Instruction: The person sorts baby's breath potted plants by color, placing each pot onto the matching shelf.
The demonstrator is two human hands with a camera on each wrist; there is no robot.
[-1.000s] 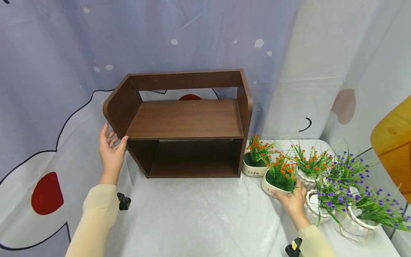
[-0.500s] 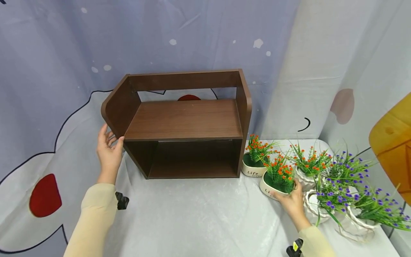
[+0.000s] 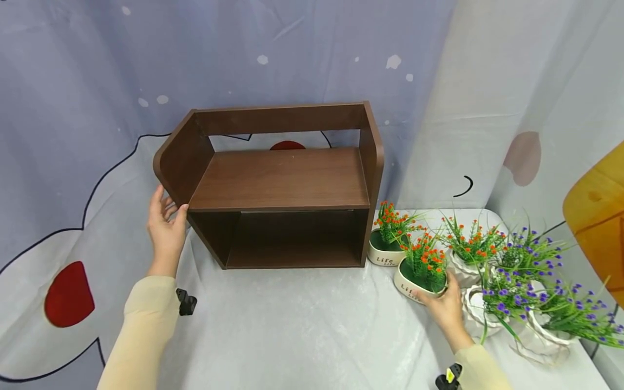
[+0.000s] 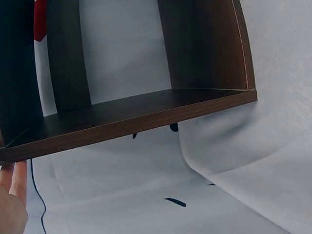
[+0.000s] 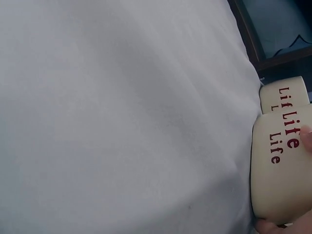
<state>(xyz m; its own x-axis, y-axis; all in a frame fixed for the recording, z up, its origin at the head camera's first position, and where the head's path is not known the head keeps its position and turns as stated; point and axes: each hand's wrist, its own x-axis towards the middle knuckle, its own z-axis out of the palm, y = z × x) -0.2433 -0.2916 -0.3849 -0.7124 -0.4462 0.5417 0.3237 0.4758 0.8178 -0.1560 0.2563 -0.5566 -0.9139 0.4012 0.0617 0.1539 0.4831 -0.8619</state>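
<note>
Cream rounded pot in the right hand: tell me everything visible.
The cream, rounded, ceramic-looking pot bears red "Life" lettering and holds a leafy green plant with orange flowers. It looks roughly upright, right of the brown wood-look shelf, in front of a matching pot. The right hand grips it, thumb over the lettered side. Whether lifted, I can't tell.

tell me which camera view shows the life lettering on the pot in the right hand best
The right wrist view: the lettering is large there, with "Life" readable twice on the pot. The head view shows it smaller, partly covered by the right hand. The left wrist view shows none of it.
</note>
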